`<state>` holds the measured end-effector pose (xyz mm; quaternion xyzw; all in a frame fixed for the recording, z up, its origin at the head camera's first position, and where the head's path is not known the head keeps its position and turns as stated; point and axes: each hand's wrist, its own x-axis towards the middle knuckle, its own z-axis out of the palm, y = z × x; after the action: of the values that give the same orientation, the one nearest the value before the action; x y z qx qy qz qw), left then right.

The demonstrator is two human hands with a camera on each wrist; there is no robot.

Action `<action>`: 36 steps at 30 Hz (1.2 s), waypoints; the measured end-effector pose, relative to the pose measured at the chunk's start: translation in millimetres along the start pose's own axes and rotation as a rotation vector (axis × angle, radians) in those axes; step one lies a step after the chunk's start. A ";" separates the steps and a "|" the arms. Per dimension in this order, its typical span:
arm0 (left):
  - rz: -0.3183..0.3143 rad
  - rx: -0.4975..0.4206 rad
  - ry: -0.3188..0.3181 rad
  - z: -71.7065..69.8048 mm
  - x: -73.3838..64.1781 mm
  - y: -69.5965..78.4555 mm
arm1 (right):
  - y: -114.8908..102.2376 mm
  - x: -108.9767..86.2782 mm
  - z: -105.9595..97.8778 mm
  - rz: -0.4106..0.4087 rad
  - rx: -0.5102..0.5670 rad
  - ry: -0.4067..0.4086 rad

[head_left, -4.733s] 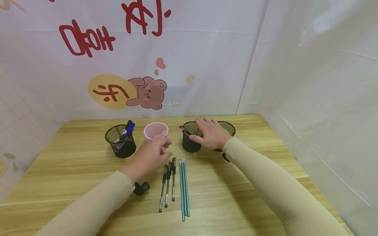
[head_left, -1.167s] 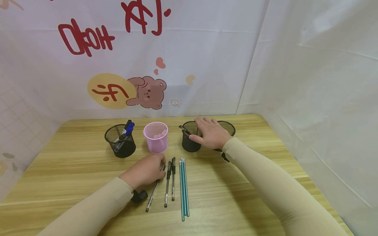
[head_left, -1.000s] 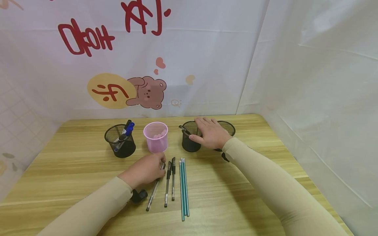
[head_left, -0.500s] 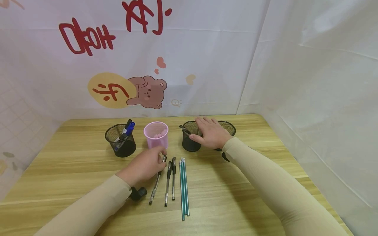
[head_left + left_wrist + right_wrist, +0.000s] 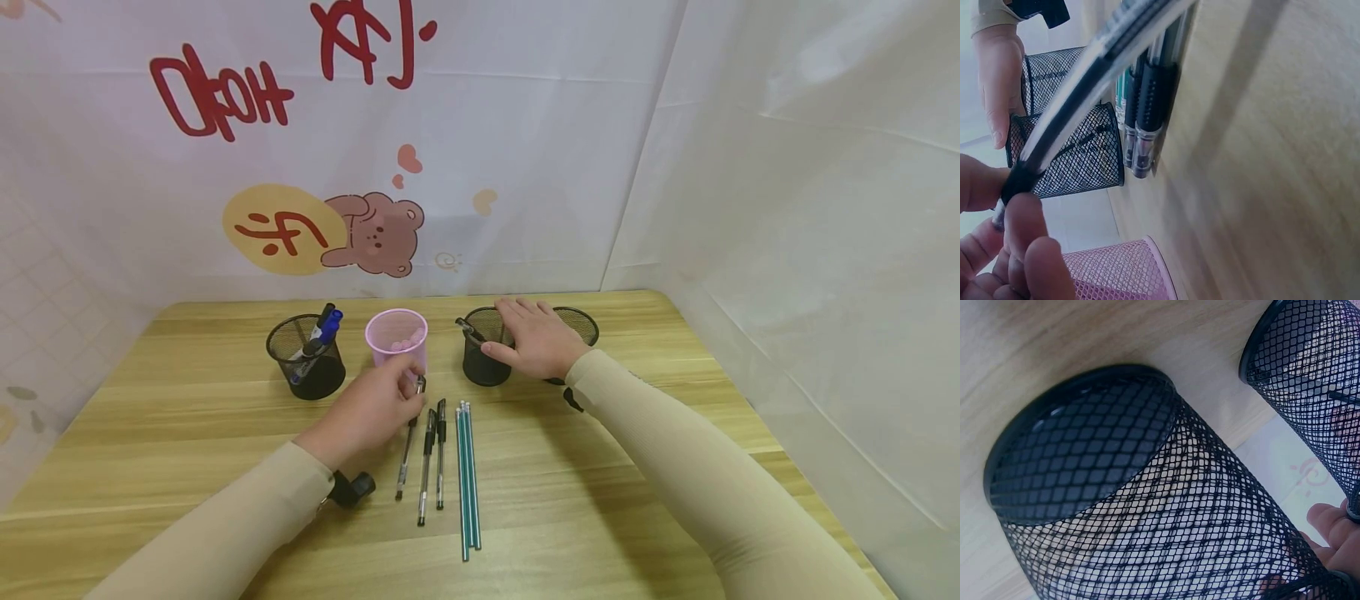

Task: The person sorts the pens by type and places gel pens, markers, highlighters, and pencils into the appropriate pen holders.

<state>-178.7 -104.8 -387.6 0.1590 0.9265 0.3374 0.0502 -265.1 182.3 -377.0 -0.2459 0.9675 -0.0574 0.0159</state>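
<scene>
My left hand [image 5: 370, 414] pinches a clear gel pen [image 5: 406, 467] with a black grip near its upper end, between thumb and fingers. The pen slants down toward me, in front of the pink mesh cup [image 5: 384, 357], which has small pink balls inside. The left wrist view shows the thumb and fingers around the pen's black part [image 5: 1019, 181]. My right hand [image 5: 542, 340] lies with straight fingers across the rims of two black mesh pen holders, the inner one [image 5: 486, 367] and the outer one [image 5: 579, 325]. A black pen [image 5: 470, 331] leans in the inner holder.
Two similar gel pens [image 5: 426, 471] lie beside the held one. Right of them lie several teal pencils [image 5: 467, 483]. Another black mesh holder [image 5: 318, 382] with blue and black markers [image 5: 327, 327] stands at the back left. White printed cloth [image 5: 525, 167] hangs behind the wooden table [image 5: 585, 517].
My left hand came back from the pink cup, took the leftmost gel pen and has since moved up toward the cup, swinging the pen steeper. The right hand has stayed put.
</scene>
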 end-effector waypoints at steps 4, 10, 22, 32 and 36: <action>0.015 -0.016 0.030 -1.7 0.8 2.2 | 1.3 1.1 1.9 0.006 -0.003 -0.003; 0.023 -0.046 0.065 -3.5 1.0 3.4 | 3.4 2.5 4.2 0.007 -0.008 -0.003; 0.031 -0.141 0.130 -3.5 3.0 4.9 | 3.6 2.5 4.9 0.006 -0.016 -0.003; 0.040 -0.168 0.197 -7.1 4.1 9.7 | 2.6 1.2 3.4 0.006 -0.010 -0.008; 0.042 -0.168 0.229 -9.0 5.3 10.2 | 2.3 1.1 3.4 0.004 -0.009 -0.008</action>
<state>-182.8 -101.1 -374.1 0.1342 0.8910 0.4309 -0.0497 -266.9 183.5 -380.6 -0.2444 0.9681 -0.0521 0.0190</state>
